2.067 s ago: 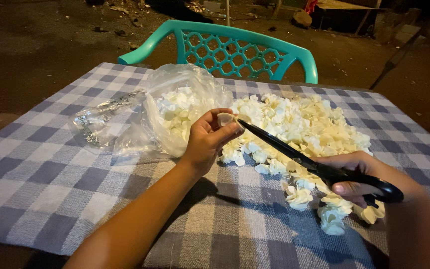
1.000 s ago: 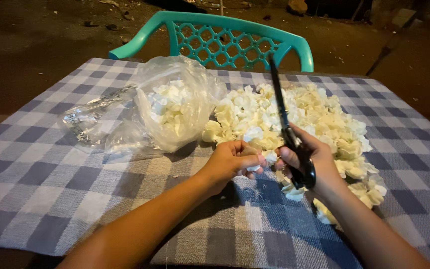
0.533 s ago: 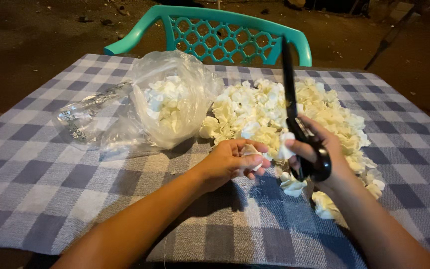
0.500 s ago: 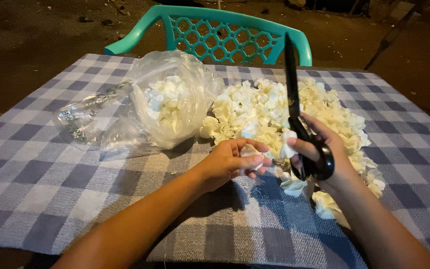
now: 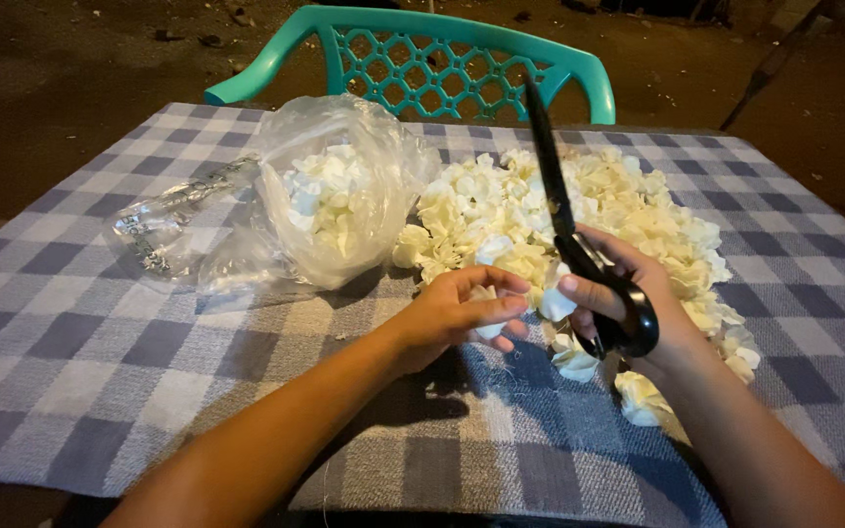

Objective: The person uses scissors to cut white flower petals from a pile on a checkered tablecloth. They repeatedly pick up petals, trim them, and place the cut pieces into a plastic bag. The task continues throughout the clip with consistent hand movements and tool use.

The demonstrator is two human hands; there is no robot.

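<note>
My right hand point(image 5: 628, 288) grips black scissors point(image 5: 552, 186) by the handles, blades closed and pointing up and away over a pile of cream-white flower petals point(image 5: 579, 210). My left hand point(image 5: 462, 313) is beside it, fingers curled around a small white petal piece point(image 5: 489, 330) just in front of the pile. Both hands meet near the pile's front edge, over the blue-and-white checked tablecloth point(image 5: 100, 323).
A clear plastic bag point(image 5: 330, 196) holding more white petals lies open at the left of the pile, with a crumpled clear wrapper point(image 5: 163, 225) beside it. A teal plastic chair point(image 5: 422, 54) stands at the table's far edge. Dark ground lies beyond.
The scissors swung from lying across the pile to pointing upward. My left hand drew back from the bag's mouth toward my right hand and now pinches a petal piece.
</note>
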